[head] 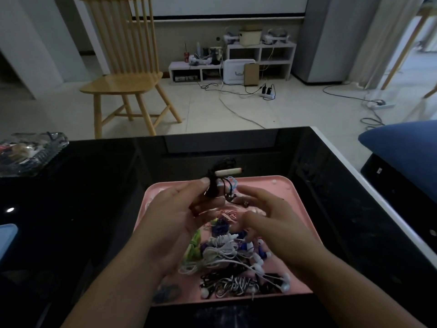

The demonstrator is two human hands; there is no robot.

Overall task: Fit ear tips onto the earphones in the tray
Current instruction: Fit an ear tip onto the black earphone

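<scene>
A pink tray [299, 200] lies on the black table and holds several tangled earphones: white ones [222, 253], a striped black and white set [234, 284] and coloured ones under my hands. My left hand [175, 216] pinches a bundled black earphone [212, 183] above the tray's far half. One earbud of it [229, 197] dangles on its cable. My right hand [272, 218] hovers just right of the bundle with fingers loosely extended toward the dangling bud; whether it touches is unclear. Ear tips are too small to make out.
The black glossy table [94, 197] has a glass dish [30, 152] at its far left and a light blue object [7, 240] at the left edge. A wooden chair [127, 76] stands beyond the table. A blue cushion [402, 140] lies to the right.
</scene>
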